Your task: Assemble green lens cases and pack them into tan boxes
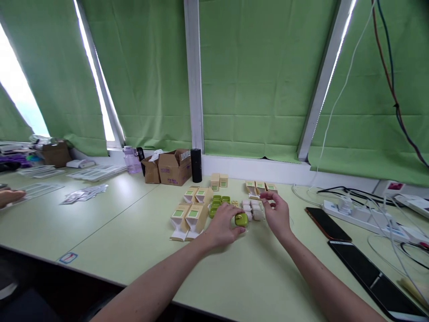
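My left hand [224, 223] grips a small glossy green rounded case [241, 219] between thumb and fingers, just above the table. My right hand [276, 212] is raised to its right, thumb and fingertips closed together; what they hold, if anything, is too small to make out. Between the hands sits a cluster of small white rounded pieces [252, 206], some with clear wrap. More green cases [216, 201] stand in rows behind my left hand. Tan cardboard boxes with green labels [192, 213] lie with flaps open at the left, and several similar open boxes [259, 187] stand behind my right hand.
Small closed boxes [219, 180], a black cylinder [196, 165] and a brown carton [174, 167] stand along the back. On the right are a phone [327, 223], a larger dark device [372, 277] and a power strip [362, 219] with cables. Another person's hand [11, 197] is far left.
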`<state>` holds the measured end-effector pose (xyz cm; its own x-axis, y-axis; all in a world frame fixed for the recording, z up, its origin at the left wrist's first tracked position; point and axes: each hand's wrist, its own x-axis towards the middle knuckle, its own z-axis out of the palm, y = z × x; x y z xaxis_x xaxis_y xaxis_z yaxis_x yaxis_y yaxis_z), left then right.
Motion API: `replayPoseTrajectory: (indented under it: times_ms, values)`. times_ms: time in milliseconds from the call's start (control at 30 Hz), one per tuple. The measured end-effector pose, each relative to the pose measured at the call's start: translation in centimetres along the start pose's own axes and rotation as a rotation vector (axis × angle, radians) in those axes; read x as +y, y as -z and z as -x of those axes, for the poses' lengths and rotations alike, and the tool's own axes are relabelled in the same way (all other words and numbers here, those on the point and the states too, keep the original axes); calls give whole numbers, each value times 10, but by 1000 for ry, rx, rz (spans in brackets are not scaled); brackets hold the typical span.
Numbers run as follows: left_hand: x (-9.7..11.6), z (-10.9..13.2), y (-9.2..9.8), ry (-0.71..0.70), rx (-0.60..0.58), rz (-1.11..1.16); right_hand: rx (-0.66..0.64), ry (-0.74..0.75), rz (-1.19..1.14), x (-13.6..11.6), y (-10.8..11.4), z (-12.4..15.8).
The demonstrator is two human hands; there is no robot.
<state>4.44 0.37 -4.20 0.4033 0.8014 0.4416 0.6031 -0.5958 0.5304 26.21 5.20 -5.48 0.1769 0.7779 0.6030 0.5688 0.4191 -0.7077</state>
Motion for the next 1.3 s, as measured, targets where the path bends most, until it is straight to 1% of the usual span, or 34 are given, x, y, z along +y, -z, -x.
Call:
replayPoseTrajectory:
  times_ms: [33, 67, 167, 267, 400, 567, 767, 867, 933, 1067, 1167, 1300]
  values:
    - [1, 0, 1, 2, -28, -31, -71, 15, 177, 3, 0, -7]
    - [3, 0, 1, 2, -55, -61, -110, 27, 241, 5, -1, -13]
    - [5, -1, 2, -4, -122, -130, -224, 77, 362, 10, -6, -31]
    - [5, 0, 1, -17, -157, -162, -352, 117, 492, 13, -13, -45]
    - [4, 0, 0, -33, -170, -184, -483, 129, 630, 14, -25, -58]
    - [3, 0, -4, -55, -158, -189, -565, 92, 734, 17, -37, -65]
    - [2, 1, -6, -61, -152, -196, -600, 31, 771, 25, -45, -69]
    - [2, 1, -5, -36, -118, -160, -601, 30, 767, 26, -46, -69]
    - [1, 0, -4, -7, -53, -101, -591, 38, 763, 26, -47, -68]
    - [-5, -4, -4, 50, 121, 24, -544, 88, 741, 26, -49, -66]
    - [-10, -7, -4, 94, 222, 116, -483, 143, 715, 24, -49, -64]
    - [-14, -8, -4, 167, 315, 267, -374, 209, 679, 16, -45, -57]
